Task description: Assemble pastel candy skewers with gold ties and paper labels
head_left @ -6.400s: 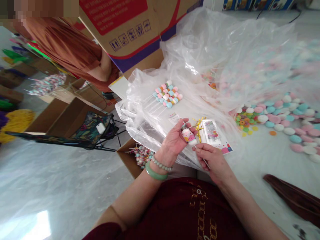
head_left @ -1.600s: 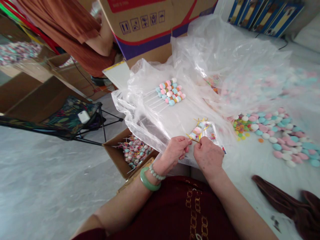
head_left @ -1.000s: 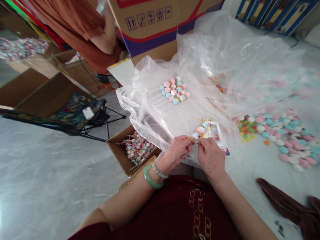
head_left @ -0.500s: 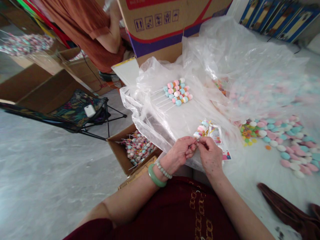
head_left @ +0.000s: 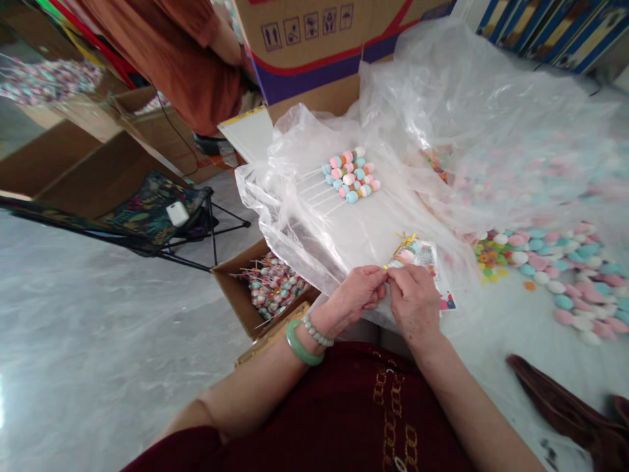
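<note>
My left hand and my right hand meet at the fingertips, pinching the thin stick of a wrapped candy skewer just below a gold twist tie. The candy lies tilted away from me over a printed paper card, its far part partly hidden by the tie. A jade bangle and a beaded bracelet circle my left wrist. Several finished pastel candy skewers lie side by side on a clear plastic sheet beyond my hands.
A cardboard box of wrapped lollipops stands left of my hands. Loose pastel candies spread across the right, partly under plastic. A person in an orange garment stands beyond a large carton. A folding chair stands at left.
My hands have drawn closer together around the stick and gold tie. The candy skewer now tilts further toward the printed card, and the view has shifted slightly.
</note>
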### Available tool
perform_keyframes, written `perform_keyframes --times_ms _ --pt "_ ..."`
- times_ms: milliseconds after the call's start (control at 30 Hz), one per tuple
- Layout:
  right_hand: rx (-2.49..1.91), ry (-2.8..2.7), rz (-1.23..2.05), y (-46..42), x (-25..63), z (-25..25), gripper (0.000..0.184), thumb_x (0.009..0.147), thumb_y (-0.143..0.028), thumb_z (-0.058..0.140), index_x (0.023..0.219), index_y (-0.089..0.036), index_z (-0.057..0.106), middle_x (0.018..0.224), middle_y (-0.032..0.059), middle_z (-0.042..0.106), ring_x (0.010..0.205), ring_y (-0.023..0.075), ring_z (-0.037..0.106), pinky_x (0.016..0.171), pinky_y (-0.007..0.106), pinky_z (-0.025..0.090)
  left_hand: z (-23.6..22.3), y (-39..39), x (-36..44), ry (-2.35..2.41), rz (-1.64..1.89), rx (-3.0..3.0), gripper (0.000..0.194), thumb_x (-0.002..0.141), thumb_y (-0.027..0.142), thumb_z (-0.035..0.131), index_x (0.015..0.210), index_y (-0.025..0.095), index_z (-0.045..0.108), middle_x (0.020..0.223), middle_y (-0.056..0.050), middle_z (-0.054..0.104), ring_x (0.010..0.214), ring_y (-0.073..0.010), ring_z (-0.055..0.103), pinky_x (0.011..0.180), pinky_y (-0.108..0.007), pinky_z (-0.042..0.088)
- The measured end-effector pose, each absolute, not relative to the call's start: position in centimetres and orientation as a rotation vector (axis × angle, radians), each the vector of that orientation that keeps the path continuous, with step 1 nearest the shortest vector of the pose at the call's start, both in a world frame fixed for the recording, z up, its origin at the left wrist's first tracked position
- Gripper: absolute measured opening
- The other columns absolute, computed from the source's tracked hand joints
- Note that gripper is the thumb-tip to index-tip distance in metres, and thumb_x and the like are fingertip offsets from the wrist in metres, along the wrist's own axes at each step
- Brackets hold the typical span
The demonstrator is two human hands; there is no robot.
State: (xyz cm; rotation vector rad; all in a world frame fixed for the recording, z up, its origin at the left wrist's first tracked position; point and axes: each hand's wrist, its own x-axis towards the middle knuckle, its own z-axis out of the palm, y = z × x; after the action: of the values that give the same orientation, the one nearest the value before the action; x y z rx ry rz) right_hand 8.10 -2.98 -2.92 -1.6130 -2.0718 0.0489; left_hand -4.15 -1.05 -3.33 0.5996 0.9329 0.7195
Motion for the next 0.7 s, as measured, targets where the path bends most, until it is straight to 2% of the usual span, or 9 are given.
perform_keyframes --times_ms 200,333,433,600,700 --pt "-1.712 -1.731 0.53 -3.4 8.5 -2.9 0.015 0.079 -0.026 0.053 0.083 -0.02 0.066 0.078 0.0028 0.065 0.076 0.0186 0.055 0.074 0.03 0.04 -3.4 -0.8 -4.0 1.09 0.747 0.565 0.022 0.074 0.019 0.051 0.053 0.017 0.044 0.04 0.006 0.037 0.031 -0.0035 0.022 0.035 -0.022 0.009" --pt "-1.694 -1.35 0.966 -3.4 8.8 -2.9 0.014 0.073 -0.03 0.056 0.071 -0.019 0.066 0.066 -0.0015 0.063 0.065 0.0162 0.054 0.064 0.028 0.04 -3.2 -0.8 -4.0 1.102 0.806 0.564 0.018 0.077 0.025 0.053 0.062 0.016 0.049 0.043 0.007 0.04 0.031 -0.0032 0.023 0.034 -0.022 0.01" --pt "-1.714 -1.203 0.999 -3.1 8.5 -2.8 0.015 0.068 -0.032 0.059 0.068 -0.019 0.066 0.058 -0.0032 0.06 0.059 0.0146 0.051 0.06 0.026 0.039 -3.3 -1.3 -3.8 1.063 0.816 0.608 0.026 0.077 0.035 0.059 0.063 0.016 0.047 0.047 0.006 0.042 0.033 -0.0024 0.026 0.035 -0.021 0.013" --pt "-1.813 -1.164 0.992 -2.4 8.1 -3.2 0.017 0.065 -0.034 0.063 0.066 -0.017 0.065 0.057 -0.0014 0.061 0.056 0.0145 0.051 0.056 0.026 0.038 -4.2 -1.6 -3.2 1.061 0.813 0.639 0.032 0.075 0.04 0.063 0.062 0.017 0.045 0.048 0.007 0.041 0.036 -0.0025 0.026 0.037 -0.02 0.015" --pt "-1.785 -1.036 1.08 -2.3 8.2 -2.9 0.024 0.062 -0.036 0.069 0.075 -0.016 0.063 0.055 -0.0021 0.058 0.051 0.0145 0.05 0.049 0.026 0.037 -3.7 -1.2 -3.3 1.101 0.845 0.632 0.032 0.075 0.04 0.062 0.06 0.017 0.046 0.046 0.005 0.04 0.036 -0.0034 0.026 0.038 -0.021 0.015"
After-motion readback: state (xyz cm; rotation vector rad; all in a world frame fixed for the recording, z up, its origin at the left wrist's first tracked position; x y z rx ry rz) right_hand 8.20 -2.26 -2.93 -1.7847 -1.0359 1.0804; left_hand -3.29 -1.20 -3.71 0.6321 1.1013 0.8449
